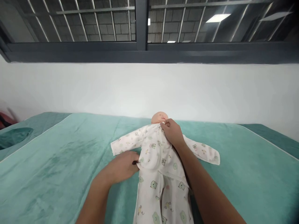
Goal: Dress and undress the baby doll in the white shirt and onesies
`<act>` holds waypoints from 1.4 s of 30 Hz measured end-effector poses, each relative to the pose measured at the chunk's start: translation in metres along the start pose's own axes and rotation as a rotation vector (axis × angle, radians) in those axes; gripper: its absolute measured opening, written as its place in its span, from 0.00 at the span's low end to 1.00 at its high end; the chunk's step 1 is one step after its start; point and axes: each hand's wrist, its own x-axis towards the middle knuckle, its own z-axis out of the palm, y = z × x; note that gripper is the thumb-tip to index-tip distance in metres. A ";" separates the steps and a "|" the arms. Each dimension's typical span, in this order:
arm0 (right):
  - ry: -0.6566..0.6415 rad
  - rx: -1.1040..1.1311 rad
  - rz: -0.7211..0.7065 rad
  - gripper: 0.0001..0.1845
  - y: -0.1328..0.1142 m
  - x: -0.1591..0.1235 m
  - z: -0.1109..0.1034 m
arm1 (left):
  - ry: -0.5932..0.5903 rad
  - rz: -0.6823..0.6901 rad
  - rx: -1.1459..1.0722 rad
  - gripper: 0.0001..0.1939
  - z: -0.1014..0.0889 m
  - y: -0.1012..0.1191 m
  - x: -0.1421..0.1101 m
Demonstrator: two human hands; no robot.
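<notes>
A baby doll (159,117) lies on its back on the bed, head toward the wall. It wears a white baby top (150,149) and matching baby pants (151,189), both printed with small green and yellow animals. The top's sleeves spread out to both sides. My right hand (173,132) is closed at the neckline, thumb and fingers pinching the collar edge just below the doll's chin. At the top's left side, my left hand (126,165) is closed on the lower side edge, its fingertips partly hidden by the cloth. A small dark spot shows near its thumb.
Green plush bedding (58,161) with pale piping spreads around the doll. Behind it rises a white wall (93,90) beneath a dark-framed window (141,25) with metal bars. A red and black object (6,119) sits at the far left edge.
</notes>
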 end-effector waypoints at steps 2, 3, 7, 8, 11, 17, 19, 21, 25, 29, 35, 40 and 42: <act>-0.003 0.021 0.022 0.08 0.001 0.001 0.000 | -0.002 0.010 0.064 0.09 0.003 0.000 -0.005; -0.004 0.023 0.029 0.08 0.001 0.001 0.000 | 0.000 0.013 0.101 0.10 0.006 0.001 -0.009; -0.019 0.029 0.028 0.08 0.001 0.002 0.002 | 0.031 0.026 0.160 0.14 0.018 0.003 -0.030; -0.026 0.028 0.022 0.08 0.001 0.002 0.003 | 0.027 0.039 0.157 0.15 0.021 0.003 -0.035; -0.041 0.007 0.001 0.07 0.001 0.001 0.004 | 0.027 0.073 0.144 0.15 0.030 0.003 -0.044; -0.042 -0.023 0.019 0.06 0.002 0.003 0.005 | 0.110 0.121 0.236 0.13 0.038 -0.002 -0.043; -0.042 -0.007 0.017 0.09 0.003 0.005 0.005 | 0.206 0.108 0.314 0.10 0.040 -0.005 -0.041; -0.039 0.014 0.009 0.14 0.005 0.005 0.006 | 0.345 0.122 0.359 0.11 0.043 -0.006 -0.039; -0.038 0.011 -0.007 0.16 0.005 0.005 0.006 | 0.564 0.345 0.366 0.17 0.053 -0.003 -0.033; -0.053 -0.033 -0.020 0.13 0.002 0.005 0.005 | 0.724 0.511 0.383 0.11 0.063 0.012 -0.028; -0.065 0.021 -0.048 0.09 0.001 0.005 0.004 | 0.765 0.597 0.337 0.11 0.069 0.020 -0.029; -0.039 0.075 -0.048 0.10 0.003 0.005 0.006 | 0.631 0.597 0.257 0.12 0.071 0.012 -0.033; -0.020 0.079 -0.047 0.11 0.005 0.005 0.007 | 0.595 0.558 0.235 0.12 0.071 0.012 -0.032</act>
